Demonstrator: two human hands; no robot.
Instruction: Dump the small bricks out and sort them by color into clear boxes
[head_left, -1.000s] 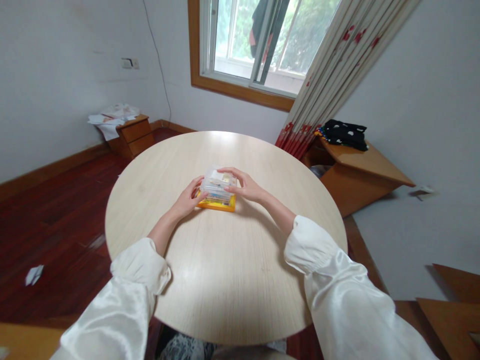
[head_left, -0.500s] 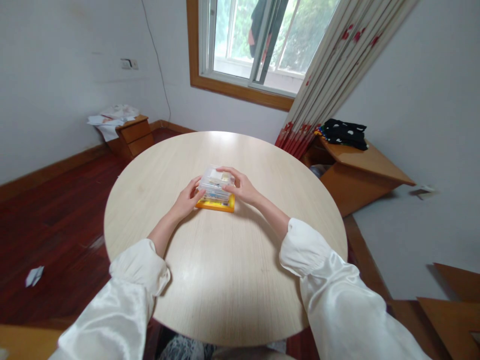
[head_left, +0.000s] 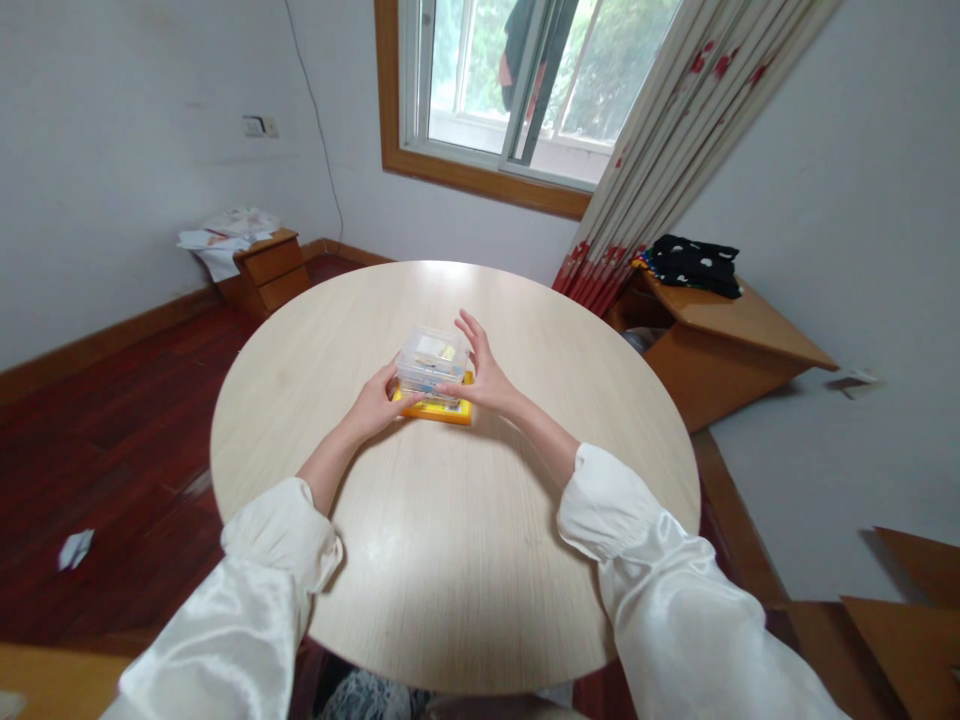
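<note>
near tabletop [head_left: 457,560] passable, transparent box [head_left: 429,362] blocking middle

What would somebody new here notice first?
Probably the clear plastic box above a flat yellow base, between the left hand and right hand on the round, pale, wood-grained table. Then perhaps the long cream fabric curtain with red patches, slanting at the bright glass window's right.

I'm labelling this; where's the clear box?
In the head view, left of centre: the clear box is over the yellow base, between the left hand and right hand.
</note>
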